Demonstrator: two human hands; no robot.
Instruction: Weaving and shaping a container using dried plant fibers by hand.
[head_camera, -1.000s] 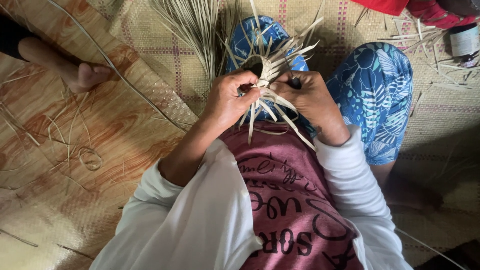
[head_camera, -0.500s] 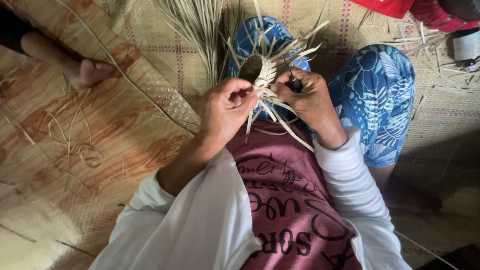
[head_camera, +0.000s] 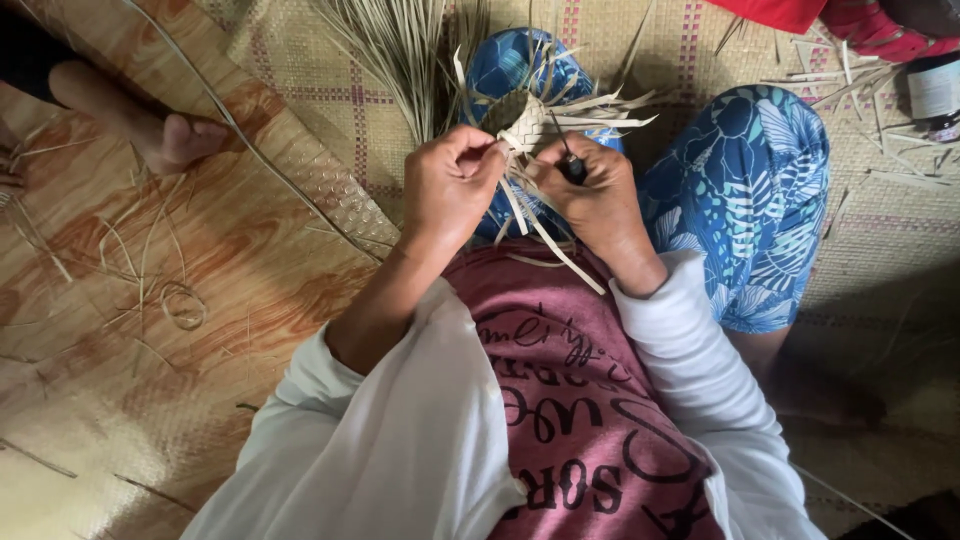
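A small woven piece of pale palm strips (head_camera: 522, 125) sits between my two hands, above my lap, with loose strip ends fanning out around it. My left hand (head_camera: 450, 185) pinches a strip at the piece's left edge. My right hand (head_camera: 592, 195) holds the piece's right side and also grips a small dark tool (head_camera: 572, 165) between fingers and thumb. Several strip ends hang down over my maroon shirt (head_camera: 590, 400). My knees in blue patterned trousers (head_camera: 760, 190) lie beneath and to the right of the work.
A bundle of loose dry strips (head_camera: 395, 45) lies on the woven mat (head_camera: 880, 250) ahead. Another person's bare foot (head_camera: 170, 135) rests on the wood-pattern floor covering (head_camera: 150, 330) at the left, among stray strips. A small dark bottle (head_camera: 935, 90) stands at the far right.
Both hands with the woven piece have stayed in place in my lap; fingers shifted slightly along the strips. The foot at the left is unchanged.
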